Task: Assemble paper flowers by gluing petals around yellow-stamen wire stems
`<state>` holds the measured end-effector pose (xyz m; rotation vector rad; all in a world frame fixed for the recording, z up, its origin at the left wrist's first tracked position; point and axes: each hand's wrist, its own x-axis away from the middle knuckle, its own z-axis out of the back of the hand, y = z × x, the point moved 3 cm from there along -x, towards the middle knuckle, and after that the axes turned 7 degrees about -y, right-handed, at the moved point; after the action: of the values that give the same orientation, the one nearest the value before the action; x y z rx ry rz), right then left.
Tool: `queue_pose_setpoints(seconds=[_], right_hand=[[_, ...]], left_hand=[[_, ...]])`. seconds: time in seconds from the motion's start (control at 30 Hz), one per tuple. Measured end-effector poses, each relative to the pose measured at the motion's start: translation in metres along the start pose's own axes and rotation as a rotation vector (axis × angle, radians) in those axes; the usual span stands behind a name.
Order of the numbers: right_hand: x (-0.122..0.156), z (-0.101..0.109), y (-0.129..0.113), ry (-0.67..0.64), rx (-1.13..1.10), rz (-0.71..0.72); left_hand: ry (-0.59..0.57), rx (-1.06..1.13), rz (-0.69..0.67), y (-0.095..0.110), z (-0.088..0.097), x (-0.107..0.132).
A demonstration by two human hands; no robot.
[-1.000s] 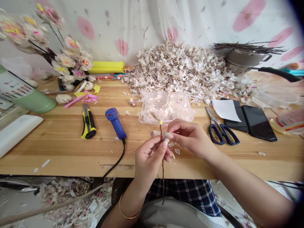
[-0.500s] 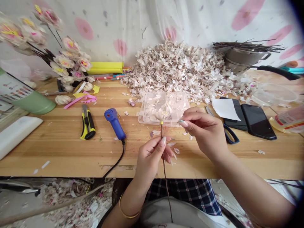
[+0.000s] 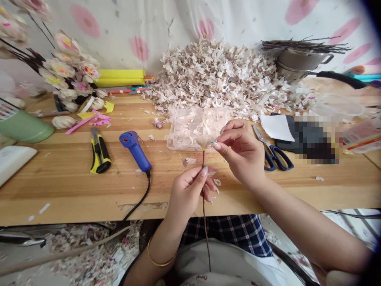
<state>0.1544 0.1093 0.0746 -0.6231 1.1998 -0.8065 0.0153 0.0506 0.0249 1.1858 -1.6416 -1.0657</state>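
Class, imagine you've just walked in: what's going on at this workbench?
At a wooden workbench, the left hand holds a thin twig stem upright, and the right hand reaches its fingertips to a pale petal at the stem's top. Behind them sit a clear plastic tray of petals and a large heap of pale petal scraps. A blue hot glue gun lies to the left.

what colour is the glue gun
The glue gun is blue, best seen in the head view.
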Motion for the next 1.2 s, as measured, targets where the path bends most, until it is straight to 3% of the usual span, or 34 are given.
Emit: queue_pose_setpoints(seconds=[0.27, 0.57, 1.2], right_hand=[[0.0, -0.008, 0.01, -0.008, 0.008, 0.001], [-0.001, -0.012, 0.002, 0.022, 0.193, 0.067], [0.001, -0.012, 0.004, 0.06, 0.146, 0.086]], left_hand=[[-0.018, 0.029, -0.019, 0.002, 0.001, 0.0], [-0.041, 0.04, -0.026, 0.002, 0.001, -0.001], [-0.102, 0.084, -0.017, 0.002, 0.001, 0.001]])
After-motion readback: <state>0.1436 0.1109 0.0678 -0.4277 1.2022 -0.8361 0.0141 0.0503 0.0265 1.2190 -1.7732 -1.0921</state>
